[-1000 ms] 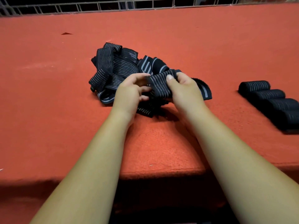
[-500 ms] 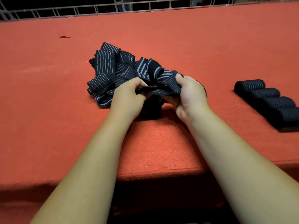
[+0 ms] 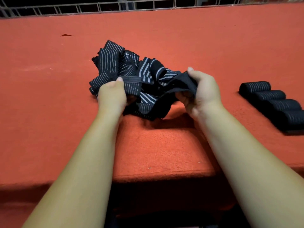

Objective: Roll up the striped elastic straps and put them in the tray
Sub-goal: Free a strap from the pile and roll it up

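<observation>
1. One striped elastic strap is up off the table, strung between the two hands. It hangs just in front of the loose heap of straps and touches it, and its lower folds sag onto the cloth.
2. The left hand pinches the strap's left part between thumb and fingers. The right hand has its fingers curled round a bunched dark length, with the thumb on top. Neither hand is free.
3. Governing relation: the strap's long axis runs left to right across the person, slack and twisted in the middle. Both hands are already on it, so no reach is needed. In my judgement it must be drawn straight and an end found before rolling can begin. I cannot tell which hand, if either, holds a true end.
4. The heap lies behind and to the left of the held strap, nearer the left hand.
5. Four rolled straps lie side by side in a row well apart to the right, nearer the right hand. A dark edge under the nearest roll may be the tray, but this cannot be confirmed.
6. The work surface is a red felt table, with a wire rail along its far edge.
</observation>
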